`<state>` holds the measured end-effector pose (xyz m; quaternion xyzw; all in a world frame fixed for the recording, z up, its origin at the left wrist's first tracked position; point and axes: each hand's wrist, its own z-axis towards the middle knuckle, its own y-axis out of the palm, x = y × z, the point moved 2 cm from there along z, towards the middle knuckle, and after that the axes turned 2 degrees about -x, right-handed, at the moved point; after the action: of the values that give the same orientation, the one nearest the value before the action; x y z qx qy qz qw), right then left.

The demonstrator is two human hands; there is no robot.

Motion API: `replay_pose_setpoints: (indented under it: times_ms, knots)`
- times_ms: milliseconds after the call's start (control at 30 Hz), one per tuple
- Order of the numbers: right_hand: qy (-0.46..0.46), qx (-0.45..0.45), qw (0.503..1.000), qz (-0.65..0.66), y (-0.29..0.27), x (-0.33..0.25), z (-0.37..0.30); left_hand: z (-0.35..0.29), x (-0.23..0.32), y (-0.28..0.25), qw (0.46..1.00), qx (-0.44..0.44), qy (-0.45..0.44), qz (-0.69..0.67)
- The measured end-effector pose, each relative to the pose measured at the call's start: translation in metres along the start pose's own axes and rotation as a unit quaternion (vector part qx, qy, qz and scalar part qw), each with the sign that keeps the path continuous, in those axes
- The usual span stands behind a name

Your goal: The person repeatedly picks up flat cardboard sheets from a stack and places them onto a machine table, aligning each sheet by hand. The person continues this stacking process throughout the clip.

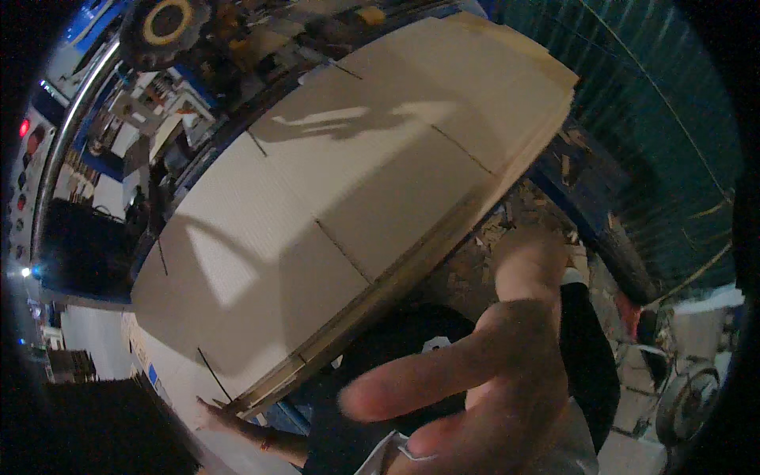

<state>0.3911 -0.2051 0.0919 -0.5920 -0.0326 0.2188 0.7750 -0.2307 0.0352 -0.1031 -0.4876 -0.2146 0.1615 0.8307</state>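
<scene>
A broad stack of flat cardboard sheets (372,182), pale brown with several dark slots cut into it, lies slantwise across the view. At its near left corner, my left hand (226,419) is closed on the sheet's edge; a red band circles that wrist, and its far fingers are partly hidden. Close to the camera at lower right, my right hand (483,380) is held up with its fingers stretched apart. It looks blurred and has nothing in it. Shadows, one of them hand-shaped, fall on the top sheet.
Blue machinery with a round toothed wheel (162,28) runs behind the cardboard. A curved metal rail (67,150) and control panel stand at left. Cardboard scraps (507,222) litter the floor. A green corrugated wall (665,119) rises at right, above a wheeled cart (689,404).
</scene>
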Motion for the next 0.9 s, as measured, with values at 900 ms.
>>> replay_pose_setpoints:
  times_ms: [900]
  knots:
    - [0.245, 0.588, 0.634, 0.438, -0.016, 0.27, -0.02, 0.071, 0.003, -0.098, 0.654, -0.068, -0.049, -0.752]
